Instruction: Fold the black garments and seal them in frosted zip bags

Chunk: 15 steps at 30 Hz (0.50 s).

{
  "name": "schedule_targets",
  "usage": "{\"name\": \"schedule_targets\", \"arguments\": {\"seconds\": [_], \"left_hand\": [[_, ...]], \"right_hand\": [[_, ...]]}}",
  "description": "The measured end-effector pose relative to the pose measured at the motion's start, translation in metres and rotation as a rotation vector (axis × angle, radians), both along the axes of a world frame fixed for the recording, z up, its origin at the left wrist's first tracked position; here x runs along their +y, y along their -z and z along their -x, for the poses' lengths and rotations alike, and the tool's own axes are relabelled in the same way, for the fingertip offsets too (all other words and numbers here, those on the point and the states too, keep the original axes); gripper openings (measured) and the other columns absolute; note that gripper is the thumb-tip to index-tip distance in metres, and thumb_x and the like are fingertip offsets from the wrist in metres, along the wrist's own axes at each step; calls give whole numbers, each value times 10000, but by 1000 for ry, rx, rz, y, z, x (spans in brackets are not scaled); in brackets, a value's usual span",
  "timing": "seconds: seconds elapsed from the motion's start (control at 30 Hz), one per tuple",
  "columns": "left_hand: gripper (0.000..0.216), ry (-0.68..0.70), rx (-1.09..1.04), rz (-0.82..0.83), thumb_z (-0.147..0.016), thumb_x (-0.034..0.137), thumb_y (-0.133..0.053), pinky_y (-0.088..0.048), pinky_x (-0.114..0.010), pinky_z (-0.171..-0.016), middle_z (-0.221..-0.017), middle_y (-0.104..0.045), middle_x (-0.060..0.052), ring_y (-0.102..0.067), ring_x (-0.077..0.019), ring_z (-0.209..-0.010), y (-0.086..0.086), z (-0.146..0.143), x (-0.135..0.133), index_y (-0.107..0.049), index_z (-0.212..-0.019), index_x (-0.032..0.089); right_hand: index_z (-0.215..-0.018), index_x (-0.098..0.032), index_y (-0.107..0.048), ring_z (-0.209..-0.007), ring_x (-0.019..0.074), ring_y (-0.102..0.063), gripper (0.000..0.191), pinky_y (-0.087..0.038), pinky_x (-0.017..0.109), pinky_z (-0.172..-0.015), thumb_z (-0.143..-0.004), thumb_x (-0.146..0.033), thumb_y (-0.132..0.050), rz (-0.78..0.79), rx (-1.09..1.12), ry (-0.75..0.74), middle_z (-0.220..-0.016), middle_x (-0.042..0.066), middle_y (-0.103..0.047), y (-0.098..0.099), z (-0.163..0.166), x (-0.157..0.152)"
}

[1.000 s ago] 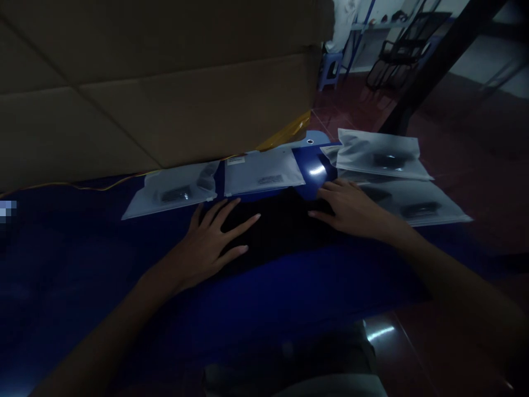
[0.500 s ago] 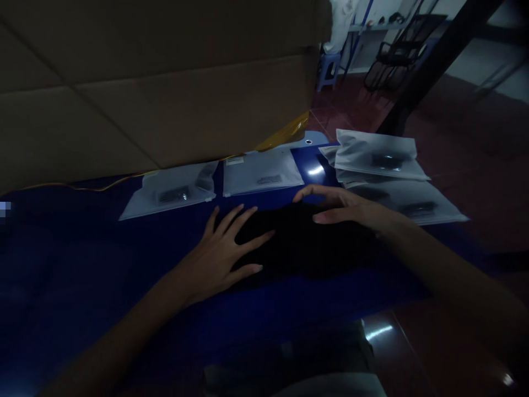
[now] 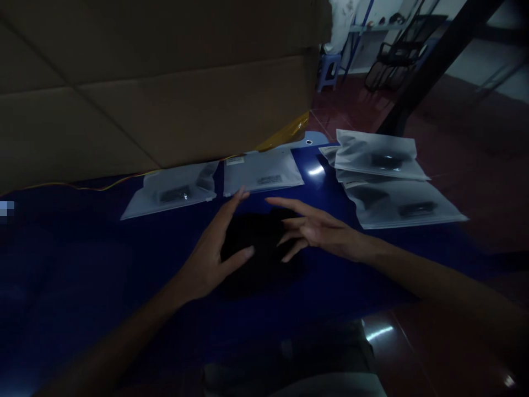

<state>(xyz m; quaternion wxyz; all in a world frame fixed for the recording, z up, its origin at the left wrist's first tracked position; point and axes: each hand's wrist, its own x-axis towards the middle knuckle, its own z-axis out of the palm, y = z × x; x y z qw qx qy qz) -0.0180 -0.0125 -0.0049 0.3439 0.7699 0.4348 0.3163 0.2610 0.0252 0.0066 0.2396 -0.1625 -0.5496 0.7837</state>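
A black, soft-looking item (image 3: 264, 242), perhaps cloth, lies on the blue table (image 3: 351, 281) between my hands. It is too dark to show its details. My left hand (image 3: 215, 253) rests along its left side, thumb spread away from the fingers. At its right edge is my right hand (image 3: 314, 229), index finger stretched out and the other fingers apart over the black surface. Beyond my hands lie two frosted zip bags, a left bag (image 3: 173, 187) with a dark item inside and a middle bag (image 3: 262, 171) with a printed patch.
Several more frosted bags (image 3: 413, 204) with dark contents overlap on the table's right side. A large cardboard box (image 3: 185, 110) stands along the back, with brown tape (image 3: 289, 132) at its lower corner. A chair (image 3: 400, 52) and a blue stool (image 3: 328, 69) stand farther off.
My right hand has moved left, and the black item's right side now reaches less far right. My left hand has turned, its fingers closer together. The bags have stayed in place.
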Motion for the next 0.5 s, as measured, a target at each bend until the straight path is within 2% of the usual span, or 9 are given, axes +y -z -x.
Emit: {"name": "schedule_targets", "arguments": {"seconds": [0.07,0.13,0.2,0.27,0.33,0.37,0.43,0.5], "left_hand": [[821,10,22,-7,-1001,381,-626,-235,-592,-1306,-1736,-274,-51,-287,-320,-1589,0,2,3,-154,-1672,401],[765,35,-4,0,-981,258,-582,-282,-571,-1297,-1704,-341,-44,-334,-305,-1571,-1,4,6,-233,-1650,386],[756,39,23,-24,-938,160,-535,-311,-559,-1291,-1672,-393,-40,-376,-294,-1550,-2,4,7,-294,-1626,364],[793,44,149,-102,-894,95,-508,-317,-563,-1289,-1675,-378,-42,-362,-298,-1555,-1,4,7,-311,-1619,347],[834,99,314,-183,-902,90,-496,-282,-588,-1299,-1717,-294,-54,-274,-320,-1593,2,4,6,-236,-1655,337],[845,138,382,-206,-933,109,-486,-260,-601,-1303,-1742,-234,-59,-217,-332,-1611,4,4,6,-157,-1678,335],[836,184,476,-221,-1011,172,-445,-235,-611,-1307,-1774,-124,-61,-125,-341,-1632,9,5,4,10,-1693,335],[799,179,538,-217,-1063,226,-395,-231,-607,-1307,-1783,-56,-55,-83,-338,-1637,13,6,3,97,-1684,333]], "right_hand": [[-1591,-292,-374,-1150,222,-711,687,-635,421,-929,-984,-380,-684,-125,-51,56,-1405,119,-642,0,1,-3],[-1510,-271,-486,-1062,199,-742,553,-660,366,-844,-993,-334,-669,-349,-129,210,-1412,120,-647,2,2,-7],[-1426,-243,-572,-1068,201,-743,438,-658,363,-863,-998,-288,-655,-716,-220,406,-1366,116,-680,6,3,-11],[-1394,-214,-604,-1211,230,-693,401,-607,423,-1018,-998,-263,-647,-1150,-282,523,-1346,121,-699,11,5,-14],[-1448,-164,-566,-1420,274,-547,467,-483,495,-1179,-1013,-320,-634,-1452,-367,497,-1448,155,-642,16,8,-17],[-1501,-133,-514,-1499,292,-454,544,-417,522,-1229,-1025,-375,-617,-1520,-433,436,-1528,177,-573,18,9,-19],[-1593,-91,-384,-1587,317,-290,677,-311,557,-1281,-1051,-460,-556,-1544,-581,281,-1667,209,-380,20,12,-21],[-1639,-105,-296,-1615,327,-198,704,-238,579,-1302,-1073,-466,-506,-1521,-680,139,-1733,203,-218,21,13,-21]]}}
